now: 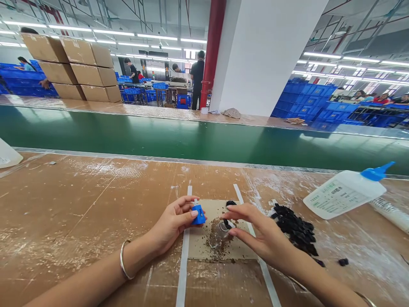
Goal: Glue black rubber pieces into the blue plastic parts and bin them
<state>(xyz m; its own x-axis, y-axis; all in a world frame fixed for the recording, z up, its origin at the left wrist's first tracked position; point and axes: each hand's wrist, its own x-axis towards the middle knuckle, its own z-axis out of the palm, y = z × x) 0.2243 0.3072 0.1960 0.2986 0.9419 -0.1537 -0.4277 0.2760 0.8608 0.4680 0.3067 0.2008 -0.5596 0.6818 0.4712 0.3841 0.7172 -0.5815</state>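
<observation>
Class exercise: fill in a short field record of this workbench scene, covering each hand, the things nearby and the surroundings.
Left hand: grips a blue plastic piece
Right hand: fingers over a small clear container, contact unclear
Beneath: cardboard sheet with brown specks
Nearby: pile of black pieces; squeeze bottle with blue nozzle
Surroundings: green conveyor belt; blue crates; stacked cardboard boxes; standing co-worker
</observation>
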